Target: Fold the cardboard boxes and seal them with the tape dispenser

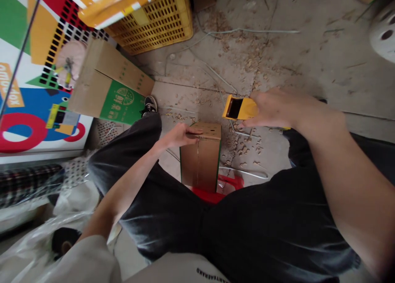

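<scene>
A small upright cardboard box (202, 161) with green edges stands on a red stool (216, 192) between my knees. My left hand (179, 135) rests on the box's top left edge, fingers curled over it. My right hand (273, 108) hovers above and to the right of the box, closed around a yellow tape dispenser (239, 108) whose dark opening faces left.
A larger brown and green carton (109, 83) lies on the floor at the left, beside my shoe (150, 105). A yellow perforated crate (154, 23) stands behind it. Wood shavings and thin white straps (243, 174) litter the concrete floor. Clear plastic bags (37, 237) lie at lower left.
</scene>
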A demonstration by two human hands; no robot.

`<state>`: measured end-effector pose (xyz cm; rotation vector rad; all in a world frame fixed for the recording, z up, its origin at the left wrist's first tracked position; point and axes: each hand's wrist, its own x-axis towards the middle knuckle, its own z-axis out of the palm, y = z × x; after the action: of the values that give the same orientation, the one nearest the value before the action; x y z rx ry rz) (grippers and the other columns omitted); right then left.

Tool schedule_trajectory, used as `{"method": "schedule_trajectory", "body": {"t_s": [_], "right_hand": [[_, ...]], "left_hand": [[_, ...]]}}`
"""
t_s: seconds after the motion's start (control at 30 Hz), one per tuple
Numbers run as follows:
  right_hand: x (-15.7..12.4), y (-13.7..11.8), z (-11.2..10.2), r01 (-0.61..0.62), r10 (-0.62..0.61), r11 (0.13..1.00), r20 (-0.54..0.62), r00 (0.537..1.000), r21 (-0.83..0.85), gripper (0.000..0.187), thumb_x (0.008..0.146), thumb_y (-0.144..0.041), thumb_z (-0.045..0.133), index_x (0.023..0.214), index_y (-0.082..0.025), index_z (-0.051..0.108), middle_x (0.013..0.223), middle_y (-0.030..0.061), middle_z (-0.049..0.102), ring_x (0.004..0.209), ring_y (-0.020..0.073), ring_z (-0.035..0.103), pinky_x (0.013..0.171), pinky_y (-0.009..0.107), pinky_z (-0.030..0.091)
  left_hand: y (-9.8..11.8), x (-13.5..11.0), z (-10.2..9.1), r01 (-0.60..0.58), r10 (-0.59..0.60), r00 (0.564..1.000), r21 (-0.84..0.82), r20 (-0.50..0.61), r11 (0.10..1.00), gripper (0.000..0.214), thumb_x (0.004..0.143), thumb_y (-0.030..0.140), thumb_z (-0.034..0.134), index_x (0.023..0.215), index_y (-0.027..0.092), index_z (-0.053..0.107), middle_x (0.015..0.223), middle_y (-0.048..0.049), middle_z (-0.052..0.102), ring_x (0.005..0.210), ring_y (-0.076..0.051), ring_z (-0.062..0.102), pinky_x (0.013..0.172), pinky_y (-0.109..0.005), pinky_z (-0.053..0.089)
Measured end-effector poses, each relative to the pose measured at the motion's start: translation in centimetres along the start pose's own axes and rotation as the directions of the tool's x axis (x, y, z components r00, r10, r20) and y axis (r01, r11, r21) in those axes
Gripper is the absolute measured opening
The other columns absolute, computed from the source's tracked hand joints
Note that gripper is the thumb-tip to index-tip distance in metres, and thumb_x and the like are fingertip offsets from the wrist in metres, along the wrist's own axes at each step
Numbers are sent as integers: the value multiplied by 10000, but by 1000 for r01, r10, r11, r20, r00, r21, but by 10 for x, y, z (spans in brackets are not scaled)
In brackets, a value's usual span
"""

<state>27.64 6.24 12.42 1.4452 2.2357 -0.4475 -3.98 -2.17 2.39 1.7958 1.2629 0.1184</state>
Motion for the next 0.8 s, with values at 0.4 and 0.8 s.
{"method": "schedule_trajectory", "body": {"t_s": [0.4, 0.8], "right_hand": [[-3, 4, 1, 25, -24, 999, -20, 1000, 36, 768, 709, -792, 641, 1140, -157, 680, 999, 169, 697, 828, 306, 645, 653, 362, 406], [-7, 3, 0, 34, -33, 999, -59, 998, 23, 719, 717, -720, 706, 1131, -133, 692, 978, 159, 706, 809, 285, 651, 651, 346, 409]], "left_hand": [[16, 1, 19, 78, -65, 978, 56, -197, 995, 411, 744, 420, 848, 1102, 227, 788, 1124, -64, 774, 1103, -289, 727, 1053, -439, 562], [39, -9, 35, 97, -75, 941, 48, -330, 994, 403, 730, 464, 871, 1061, 245, 796, 1136, -52, 775, 1099, -282, 728, 1033, -447, 572]]}}
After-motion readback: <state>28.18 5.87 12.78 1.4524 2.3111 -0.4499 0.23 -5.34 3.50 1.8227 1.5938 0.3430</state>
